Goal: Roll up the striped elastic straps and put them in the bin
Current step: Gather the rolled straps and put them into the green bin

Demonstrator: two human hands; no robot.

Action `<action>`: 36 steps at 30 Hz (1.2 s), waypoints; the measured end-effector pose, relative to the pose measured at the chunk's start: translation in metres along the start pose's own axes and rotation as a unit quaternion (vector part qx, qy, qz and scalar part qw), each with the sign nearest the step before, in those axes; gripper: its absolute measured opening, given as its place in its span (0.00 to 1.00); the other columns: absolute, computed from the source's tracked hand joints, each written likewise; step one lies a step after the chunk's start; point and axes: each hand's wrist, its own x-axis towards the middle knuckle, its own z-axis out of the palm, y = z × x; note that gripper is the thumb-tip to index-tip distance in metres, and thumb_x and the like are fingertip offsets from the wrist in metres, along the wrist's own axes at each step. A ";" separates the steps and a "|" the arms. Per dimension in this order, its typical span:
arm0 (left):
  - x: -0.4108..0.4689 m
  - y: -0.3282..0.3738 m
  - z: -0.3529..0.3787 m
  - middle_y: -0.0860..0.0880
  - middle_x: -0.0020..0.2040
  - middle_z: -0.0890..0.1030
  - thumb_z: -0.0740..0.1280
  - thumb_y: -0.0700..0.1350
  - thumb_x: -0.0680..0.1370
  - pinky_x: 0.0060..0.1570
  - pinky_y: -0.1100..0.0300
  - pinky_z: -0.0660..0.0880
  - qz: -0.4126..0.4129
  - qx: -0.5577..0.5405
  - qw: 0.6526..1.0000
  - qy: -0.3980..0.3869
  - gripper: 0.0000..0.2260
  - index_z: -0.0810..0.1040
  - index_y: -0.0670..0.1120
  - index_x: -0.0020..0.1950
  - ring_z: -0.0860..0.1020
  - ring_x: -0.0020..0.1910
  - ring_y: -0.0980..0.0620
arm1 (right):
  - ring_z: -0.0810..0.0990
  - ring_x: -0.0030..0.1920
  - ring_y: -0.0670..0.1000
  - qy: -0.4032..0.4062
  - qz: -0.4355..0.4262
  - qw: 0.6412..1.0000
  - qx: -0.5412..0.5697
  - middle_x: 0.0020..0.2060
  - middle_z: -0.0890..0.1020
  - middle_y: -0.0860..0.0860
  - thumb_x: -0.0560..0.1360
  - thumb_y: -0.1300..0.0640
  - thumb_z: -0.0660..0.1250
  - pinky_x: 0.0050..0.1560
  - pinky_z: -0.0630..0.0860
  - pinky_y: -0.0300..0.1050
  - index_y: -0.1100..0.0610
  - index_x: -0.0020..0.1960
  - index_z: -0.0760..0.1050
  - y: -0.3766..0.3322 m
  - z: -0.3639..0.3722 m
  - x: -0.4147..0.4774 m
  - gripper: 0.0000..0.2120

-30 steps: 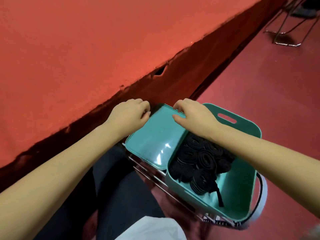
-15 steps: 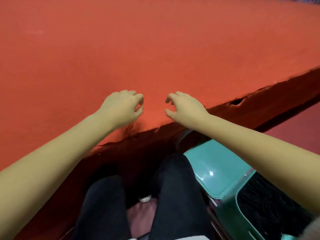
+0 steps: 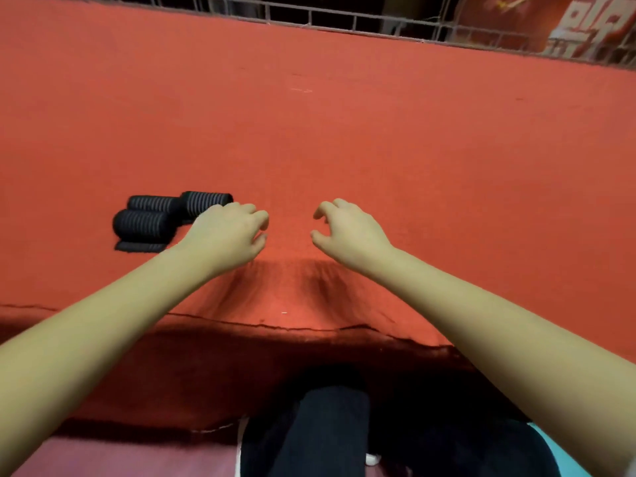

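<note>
The left hand (image 3: 229, 235) and right hand (image 3: 347, 232) hover over the red worktop (image 3: 344, 132), fingers loosely curled, holding nothing, the left just beside rolled straps (image 3: 155, 215) lying there, the bin (image 3: 554, 449) barely showing low right.

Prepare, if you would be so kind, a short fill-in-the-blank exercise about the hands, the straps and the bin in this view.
1. The left hand and the right hand both hold ____.
2. The striped elastic straps lie to the ____ of both hands.
3. The tablecloth beneath them is ____ in colour.
4. Only a corner of the teal bin shows, at the bottom ____ of the view.
Missing words: nothing; left; red; right.
</note>
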 end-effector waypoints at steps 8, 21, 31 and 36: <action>-0.031 -0.102 0.013 0.44 0.52 0.78 0.60 0.47 0.79 0.47 0.50 0.72 -0.110 0.013 0.994 -0.007 0.10 0.75 0.44 0.56 0.77 0.55 0.41 | 0.71 0.62 0.59 -0.025 -0.078 0.997 -0.010 0.59 0.73 0.56 0.78 0.51 0.61 0.58 0.71 0.54 0.58 0.65 0.70 -0.087 0.050 0.070 0.18; -0.029 -0.175 0.058 0.42 0.56 0.75 0.70 0.48 0.75 0.51 0.44 0.73 -0.143 -0.072 0.986 -0.036 0.17 0.74 0.42 0.60 0.72 0.57 0.40 | 0.68 0.66 0.60 -0.034 -0.146 0.987 -0.063 0.66 0.68 0.61 0.78 0.63 0.54 0.65 0.63 0.51 0.64 0.67 0.66 -0.142 0.096 0.146 0.17; -0.042 -0.181 0.053 0.42 0.61 0.70 0.78 0.49 0.67 0.59 0.51 0.70 -0.123 -0.132 0.979 -0.092 0.33 0.71 0.43 0.68 0.71 0.60 0.43 | 0.68 0.62 0.59 0.033 -0.080 0.996 -0.028 0.61 0.71 0.56 0.79 0.60 0.59 0.61 0.65 0.52 0.60 0.64 0.67 -0.143 0.114 0.153 0.15; -0.053 -0.180 0.046 0.46 0.65 0.66 0.75 0.45 0.71 0.58 0.53 0.71 -0.116 -0.117 0.978 -0.129 0.24 0.74 0.45 0.65 0.75 0.56 0.43 | 0.72 0.59 0.60 0.009 -0.087 0.994 -0.059 0.60 0.72 0.58 0.77 0.58 0.61 0.56 0.65 0.51 0.60 0.63 0.67 -0.151 0.115 0.144 0.15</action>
